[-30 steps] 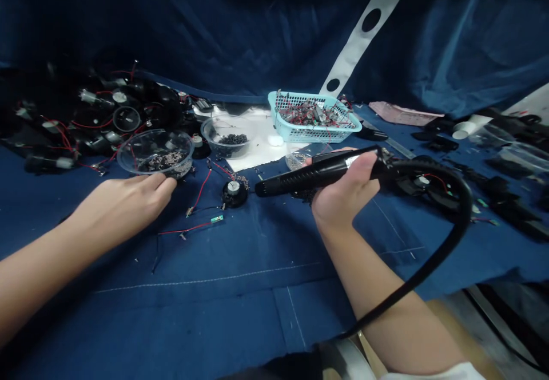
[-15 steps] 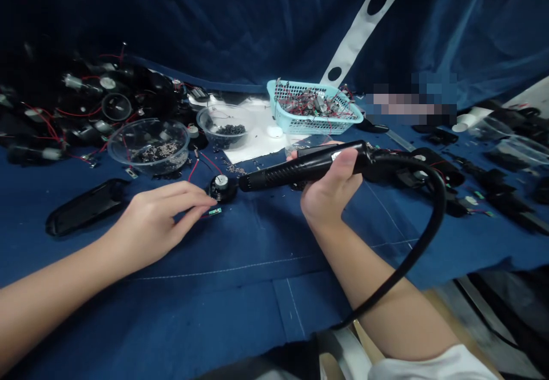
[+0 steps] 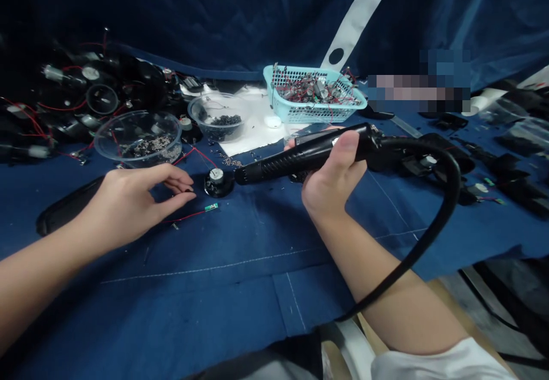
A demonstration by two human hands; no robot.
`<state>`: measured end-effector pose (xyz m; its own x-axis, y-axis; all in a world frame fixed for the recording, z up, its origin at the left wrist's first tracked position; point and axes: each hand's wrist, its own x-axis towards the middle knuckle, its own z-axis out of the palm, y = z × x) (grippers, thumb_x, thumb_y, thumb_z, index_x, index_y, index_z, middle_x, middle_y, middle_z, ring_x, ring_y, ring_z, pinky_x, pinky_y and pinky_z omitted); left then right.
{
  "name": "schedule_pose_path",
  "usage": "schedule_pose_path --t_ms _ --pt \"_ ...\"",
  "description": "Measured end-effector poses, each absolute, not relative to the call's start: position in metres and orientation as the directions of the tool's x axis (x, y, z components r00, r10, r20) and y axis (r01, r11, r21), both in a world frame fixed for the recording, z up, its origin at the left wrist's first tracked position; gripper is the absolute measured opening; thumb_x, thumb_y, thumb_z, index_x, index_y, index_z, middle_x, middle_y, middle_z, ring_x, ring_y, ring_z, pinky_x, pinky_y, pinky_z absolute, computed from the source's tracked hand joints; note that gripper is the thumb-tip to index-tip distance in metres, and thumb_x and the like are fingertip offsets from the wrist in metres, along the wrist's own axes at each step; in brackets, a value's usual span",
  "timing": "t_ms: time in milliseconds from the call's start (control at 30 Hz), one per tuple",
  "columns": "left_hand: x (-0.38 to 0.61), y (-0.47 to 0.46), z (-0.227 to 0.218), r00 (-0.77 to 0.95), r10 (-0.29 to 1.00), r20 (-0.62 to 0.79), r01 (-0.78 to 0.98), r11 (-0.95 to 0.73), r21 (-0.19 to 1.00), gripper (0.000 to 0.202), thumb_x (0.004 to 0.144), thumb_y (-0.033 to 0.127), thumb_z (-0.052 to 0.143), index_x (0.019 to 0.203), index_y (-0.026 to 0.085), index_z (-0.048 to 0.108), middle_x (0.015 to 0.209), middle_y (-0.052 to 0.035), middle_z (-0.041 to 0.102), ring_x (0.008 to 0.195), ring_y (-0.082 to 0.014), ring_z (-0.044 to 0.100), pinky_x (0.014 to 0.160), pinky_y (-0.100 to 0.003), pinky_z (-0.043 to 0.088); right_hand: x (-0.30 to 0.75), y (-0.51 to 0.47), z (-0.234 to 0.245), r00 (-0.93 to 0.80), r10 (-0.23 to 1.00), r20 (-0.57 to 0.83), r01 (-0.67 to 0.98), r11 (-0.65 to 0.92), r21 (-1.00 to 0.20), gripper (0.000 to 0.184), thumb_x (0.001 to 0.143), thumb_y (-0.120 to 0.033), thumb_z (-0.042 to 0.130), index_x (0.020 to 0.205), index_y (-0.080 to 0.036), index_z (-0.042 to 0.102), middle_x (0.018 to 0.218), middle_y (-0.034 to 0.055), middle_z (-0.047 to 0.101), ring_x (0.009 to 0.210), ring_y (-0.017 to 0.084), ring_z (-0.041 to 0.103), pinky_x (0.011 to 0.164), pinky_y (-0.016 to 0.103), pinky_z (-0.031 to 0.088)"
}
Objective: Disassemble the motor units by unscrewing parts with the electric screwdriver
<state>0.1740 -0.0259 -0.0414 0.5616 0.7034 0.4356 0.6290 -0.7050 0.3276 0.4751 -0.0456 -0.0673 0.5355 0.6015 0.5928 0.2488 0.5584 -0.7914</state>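
Note:
My right hand (image 3: 330,182) is wrapped round a black electric screwdriver (image 3: 295,159) held level, tip pointing left, with a thick black cable (image 3: 441,214) looping down to the right. The tip is next to a small round black motor part (image 3: 217,181) with red wires on the blue cloth. My left hand (image 3: 137,200) lies on the cloth left of that part, fingers loosely curled and apart, fingertips near a red wire with a small green board (image 3: 210,207). A long black plastic shell (image 3: 64,211) lies partly under my left wrist.
Two clear plastic bowls (image 3: 137,139) (image 3: 218,118) hold small screws. A light blue basket (image 3: 313,101) of small motors stands at the back. A heap of black parts with red wires (image 3: 86,94) fills the back left; more black parts (image 3: 493,162) lie at right.
My left hand left the big bowl, reached toward the motor part, then drew back a little to the left. The black shell appeared beside it. The screwdriver has hardly moved.

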Motion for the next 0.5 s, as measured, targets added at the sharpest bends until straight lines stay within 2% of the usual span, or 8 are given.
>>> schedule_pose_path --t_ms 67,133,200,267,400,500 --pt "0.178 -0.026 -0.042 0.539 0.712 0.45 0.614 -0.698 0.368 0.018 0.096 0.041 0.072 0.093 0.025 0.079 0.083 0.005 0.081 0.057 -0.0078 0.066 0.048 -0.018 0.048 0.474 -0.047 -0.066 0.539 0.606 0.585 0.228 0.563 -0.794 0.052 0.103 -0.067 0.045 0.111 -0.02 0.066 0.092 0.0068 0.068 0.098 0.025 0.077 0.088 0.048 0.068" --pt "0.181 -0.026 -0.043 0.543 0.696 0.47 0.585 -0.715 0.383 0.017 0.096 0.04 0.073 0.09 0.026 0.08 0.086 0.0046 0.082 0.062 -0.0094 0.07 0.051 -0.019 0.052 0.474 -0.048 -0.064 0.54 0.617 0.572 0.213 0.557 -0.802 0.053 0.102 -0.069 0.045 0.111 -0.022 0.065 0.09 0.0065 0.066 0.102 0.027 0.077 0.087 0.049 0.068" --pt "0.182 -0.025 -0.044 0.557 0.677 0.481 0.545 -0.735 0.403 0.017 0.097 0.04 0.072 0.09 0.027 0.081 0.091 0.0041 0.083 0.075 -0.0129 0.076 0.067 -0.023 0.061 0.475 -0.049 -0.064 0.537 0.632 0.559 0.2 0.548 -0.812 0.055 0.101 -0.072 0.044 0.111 -0.022 0.065 0.088 0.006 0.065 0.102 0.028 0.077 0.085 0.049 0.068" --pt "0.182 -0.024 -0.046 0.555 0.68 0.479 0.534 -0.733 0.422 0.016 0.098 0.039 0.072 0.093 0.028 0.082 0.096 0.0035 0.084 0.087 -0.0156 0.079 0.086 -0.028 0.065 0.475 -0.05 -0.064 0.534 0.636 0.558 0.206 0.542 -0.815 0.057 0.101 -0.074 0.041 0.11 -0.023 0.065 0.086 0.0056 0.065 0.101 0.027 0.077 0.084 0.048 0.067" --pt "0.182 -0.024 -0.053 0.48 0.765 0.43 0.589 -0.644 0.488 0.018 0.097 0.041 0.074 0.105 0.027 0.083 0.103 0.0022 0.085 0.09 -0.0168 0.08 0.082 -0.027 0.065 0.476 -0.051 -0.065 0.529 0.623 0.576 0.239 0.543 -0.805 0.059 0.101 -0.075 0.037 0.109 -0.024 0.065 0.088 0.0055 0.065 0.104 0.028 0.077 0.082 0.047 0.067" --pt "0.183 -0.025 -0.056 0.471 0.779 0.414 0.583 -0.627 0.516 0.02 0.097 0.043 0.075 0.107 0.027 0.083 0.102 0.0027 0.085 0.083 -0.0147 0.079 0.082 -0.026 0.065 0.477 -0.051 -0.065 0.515 0.622 0.59 0.226 0.566 -0.793 0.058 0.101 -0.075 0.039 0.111 -0.025 0.065 0.092 0.0054 0.066 0.108 0.028 0.076 0.082 0.046 0.067"
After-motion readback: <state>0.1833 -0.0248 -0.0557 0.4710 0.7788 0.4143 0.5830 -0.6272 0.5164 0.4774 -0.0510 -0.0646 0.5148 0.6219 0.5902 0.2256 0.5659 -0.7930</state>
